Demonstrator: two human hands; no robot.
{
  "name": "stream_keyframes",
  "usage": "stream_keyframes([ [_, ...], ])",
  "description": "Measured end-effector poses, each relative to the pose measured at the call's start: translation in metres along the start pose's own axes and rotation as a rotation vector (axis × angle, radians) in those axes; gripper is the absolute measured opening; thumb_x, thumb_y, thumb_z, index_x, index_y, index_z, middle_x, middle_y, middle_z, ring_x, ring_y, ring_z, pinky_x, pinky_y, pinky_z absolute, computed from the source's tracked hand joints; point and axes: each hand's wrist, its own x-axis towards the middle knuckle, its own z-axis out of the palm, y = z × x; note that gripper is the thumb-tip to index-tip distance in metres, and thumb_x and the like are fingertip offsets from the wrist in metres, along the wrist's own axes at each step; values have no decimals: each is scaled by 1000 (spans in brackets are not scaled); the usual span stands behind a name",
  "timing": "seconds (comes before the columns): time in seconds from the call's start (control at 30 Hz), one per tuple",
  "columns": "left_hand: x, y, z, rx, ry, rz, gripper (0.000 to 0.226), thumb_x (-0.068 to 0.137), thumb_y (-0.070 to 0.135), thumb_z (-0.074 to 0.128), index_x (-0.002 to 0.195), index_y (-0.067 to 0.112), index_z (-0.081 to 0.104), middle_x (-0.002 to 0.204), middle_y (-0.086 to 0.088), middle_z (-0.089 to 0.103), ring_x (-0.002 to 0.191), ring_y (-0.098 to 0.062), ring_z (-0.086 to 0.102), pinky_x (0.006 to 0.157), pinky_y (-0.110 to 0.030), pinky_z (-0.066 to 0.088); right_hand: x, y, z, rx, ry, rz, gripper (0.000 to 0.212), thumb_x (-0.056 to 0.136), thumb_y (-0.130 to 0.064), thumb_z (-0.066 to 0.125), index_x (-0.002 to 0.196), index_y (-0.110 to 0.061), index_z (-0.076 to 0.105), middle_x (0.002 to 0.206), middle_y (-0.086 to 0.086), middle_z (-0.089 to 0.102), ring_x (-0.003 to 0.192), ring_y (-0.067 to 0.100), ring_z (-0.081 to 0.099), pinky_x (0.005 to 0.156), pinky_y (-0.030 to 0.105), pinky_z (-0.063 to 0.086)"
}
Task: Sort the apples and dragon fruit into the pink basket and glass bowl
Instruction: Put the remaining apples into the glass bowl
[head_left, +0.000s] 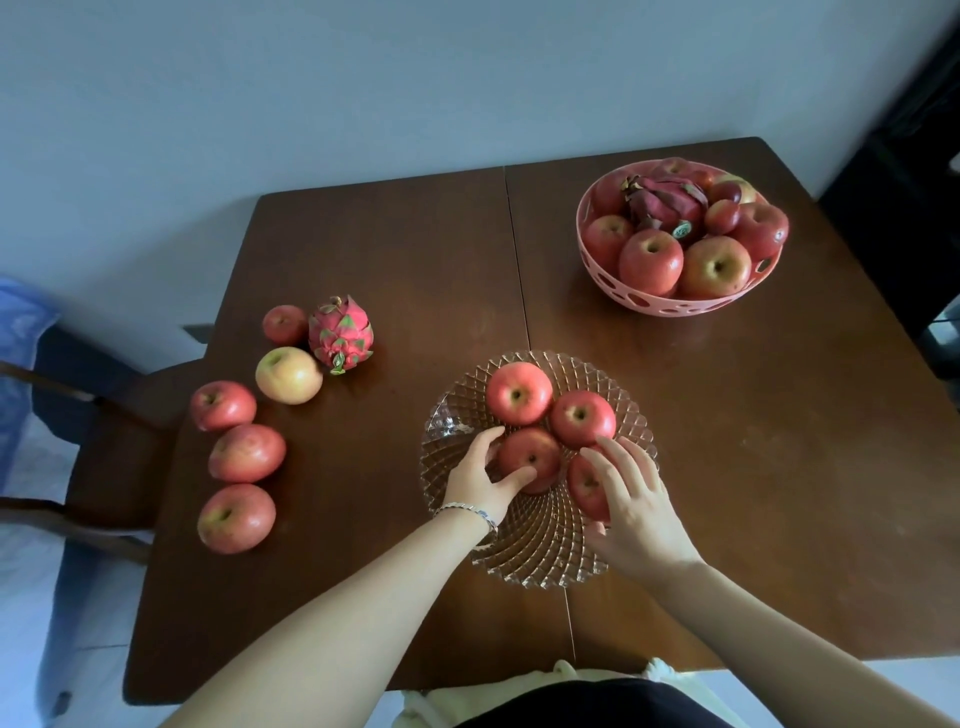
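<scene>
Setting: a home dining area.
Evidence: dark wooden worktop (675, 415) against a plain pale wall (363, 78); wooden chair (104, 415) at left; fruit in a pink basket (675, 304) and glass bowl (540, 551).

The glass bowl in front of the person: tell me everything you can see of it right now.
The clear cut-glass bowl is wide and shallow, with a diamond-patterned wall and a scalloped rim. It sits upright on the brown wooden table, near its front edge, straddling the seam between the two tabletop halves. Four red apples lie inside, clustered toward the far side. The left hand grips one apple; the right hand covers another.
</scene>
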Motion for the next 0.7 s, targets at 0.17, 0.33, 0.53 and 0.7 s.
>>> stream_keyframes([
  [0.17,3,7,1,-37,-61,-110,51,83,29,67,127,19,44,121,-2,57,106,-17,52,90,-24,35,0,2,-4,-45,3,27,98,36,-17,86,124,-12,44,125,20,45,114,42,49,87,55,51],
  [0.33,4,5,3,-57,-51,-155,47,79,33,70,119,24,47,95,-2,55,92,-20,54,82,-27,38,3,1,-3,-45,30,128,101,36,-31,91,122,-6,44,103,23,59,93,42,59,82,50,52],
  [0.53,2,4,15,15,-51,-136,47,78,40,69,114,22,43,89,0,57,89,-21,56,81,-28,40,9,-1,-6,-29,27,269,95,40,-35,91,118,4,53,106,22,59,105,41,52,86,49,52],
  [0.7,1,6,15,20,-33,-137,51,77,42,69,116,22,44,95,1,57,88,-19,55,81,-28,41,10,-4,-13,-62,31,364,97,47,-53,84,122,0,53,115,23,54,110,44,48,92,51,46],
])
